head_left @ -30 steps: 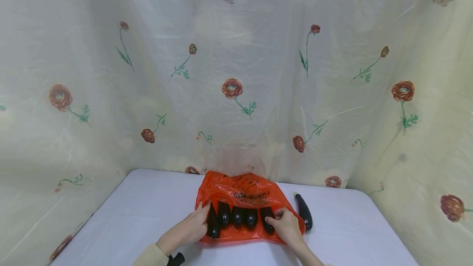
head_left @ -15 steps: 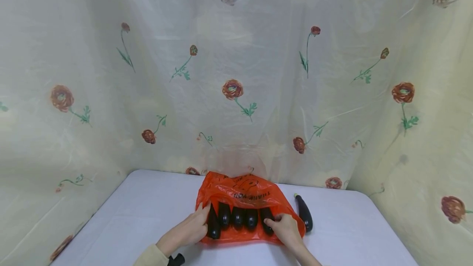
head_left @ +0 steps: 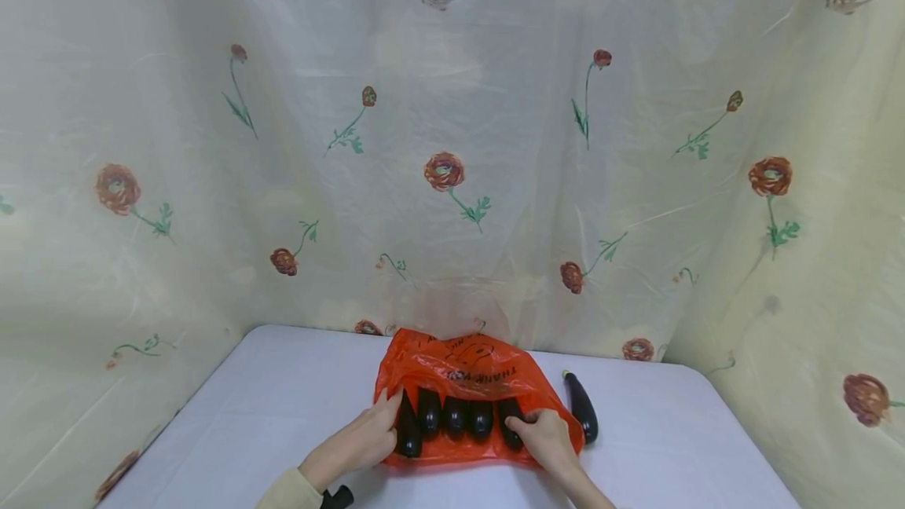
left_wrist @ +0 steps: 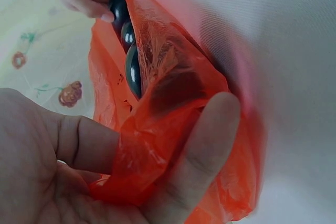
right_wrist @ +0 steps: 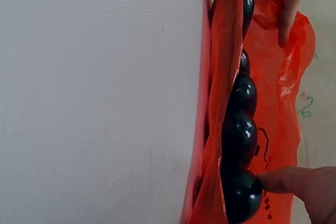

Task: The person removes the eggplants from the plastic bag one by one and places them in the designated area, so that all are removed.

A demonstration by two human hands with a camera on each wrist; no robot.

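A red plastic bag (head_left: 459,360) with black lettering lies on its side on the white table, its mouth facing me. Several dark, glossy eggplants (head_left: 455,415) lie side by side in it, rounded ends at the opening. My left hand (head_left: 368,429) grips the bag's left edge; in the left wrist view, bunched red plastic (left_wrist: 144,166) sits between thumb and fingers. My right hand (head_left: 547,438) holds the rightmost eggplant (head_left: 511,421) in the bag, the thumb (right_wrist: 283,180) on its skin in the right wrist view. That hand's other fingers are partly hidden.
One more eggplant (head_left: 581,407) lies outside the bag, along its right side. Beyond the white table (head_left: 657,446) hangs a flower-printed curtain (head_left: 523,179), which also runs along both sides. A black object (head_left: 339,497) shows beside my left sleeve.
My right thumb has shifted slightly on the rightmost eggplant. The left hand, the bag and the other eggplants look unchanged.
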